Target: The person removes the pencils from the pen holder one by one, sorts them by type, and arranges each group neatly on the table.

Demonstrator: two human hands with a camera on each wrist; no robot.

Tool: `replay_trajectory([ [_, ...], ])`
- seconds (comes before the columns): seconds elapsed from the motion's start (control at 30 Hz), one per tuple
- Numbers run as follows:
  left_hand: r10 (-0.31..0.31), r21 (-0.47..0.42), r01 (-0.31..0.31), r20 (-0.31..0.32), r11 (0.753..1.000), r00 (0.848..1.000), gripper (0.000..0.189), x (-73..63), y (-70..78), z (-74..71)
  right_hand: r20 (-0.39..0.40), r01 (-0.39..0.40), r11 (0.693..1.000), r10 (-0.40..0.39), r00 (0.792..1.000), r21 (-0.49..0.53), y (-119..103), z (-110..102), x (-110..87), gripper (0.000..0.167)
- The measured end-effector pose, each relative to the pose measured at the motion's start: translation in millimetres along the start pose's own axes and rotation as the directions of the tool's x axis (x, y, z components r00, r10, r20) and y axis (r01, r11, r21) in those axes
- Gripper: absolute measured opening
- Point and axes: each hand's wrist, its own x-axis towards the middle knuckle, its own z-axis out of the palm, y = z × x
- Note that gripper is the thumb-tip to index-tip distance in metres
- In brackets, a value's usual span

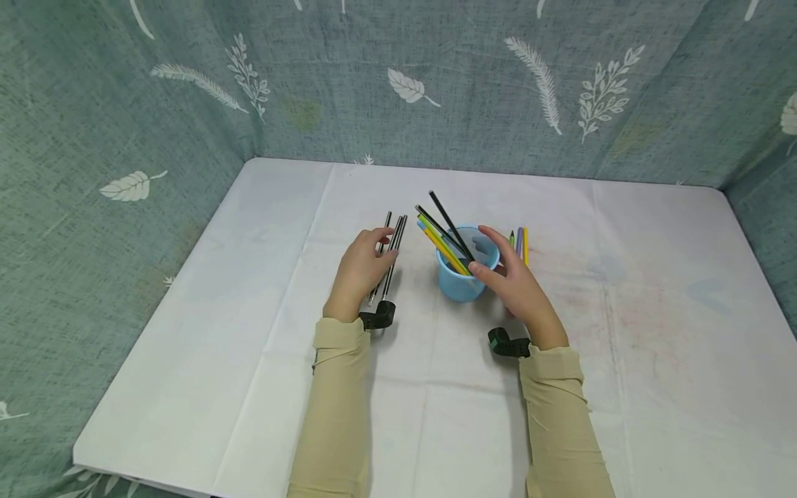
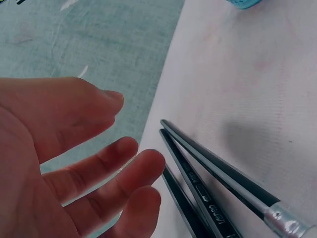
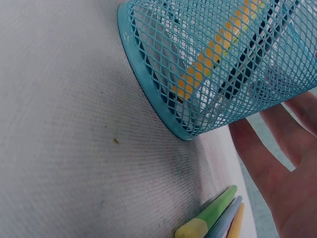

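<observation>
A light blue mesh pen cup (image 1: 459, 287) stands on the table, with yellow, green, blue and black pencils (image 1: 443, 242) leaning left in it. My right hand (image 1: 513, 287) grips the cup from its right side, thumb at the near rim and a finger at the far rim. Its other fingers (image 3: 280, 144) reach behind the mesh wall. To the left, my left hand (image 1: 361, 266) hovers with loosely bent fingers right beside several slim black sticks (image 1: 394, 256). Some are black pencils (image 2: 198, 191) with printed lettering; one has a silver metal collar. Nothing is between its thumb and fingers.
Green, purple and yellow pens (image 1: 519, 242) lie right of the cup, partly behind my right hand. A white cloth covers the table (image 1: 660, 387). Grey-green leaf-print fabric (image 1: 436, 131) hangs around its back and sides.
</observation>
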Motion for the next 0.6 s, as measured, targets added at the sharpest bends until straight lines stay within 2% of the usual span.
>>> replay_trajectory([
  [0.23,0.016,-0.006,-0.016,0.012,1.0,1.0,0.038,-0.6,5.5,-3.1,0.003,0.012,1.0,-0.012,1.0,0.009,2.7,0.4,0.6,0.06],
  [0.37,0.021,-0.038,-0.02,0.029,0.999,0.999,0.039,-1.1,8.0,-4.2,0.003,0.011,1.0,-0.011,1.0,0.018,1.5,0.2,0.2,0.06],
  [0.5,0.061,-0.096,-0.053,0.085,0.994,0.995,0.045,-0.8,10.2,-2.4,0.005,0.001,1.0,-0.001,1.0,0.026,-0.1,0.1,-0.1,0.061],
  [0.6,0.103,-0.16,-0.079,0.142,0.984,0.985,0.054,-1.5,14.4,-0.7,0.0,-0.005,1.0,0.005,1.0,0.028,-0.9,0.2,-0.1,0.061],
])
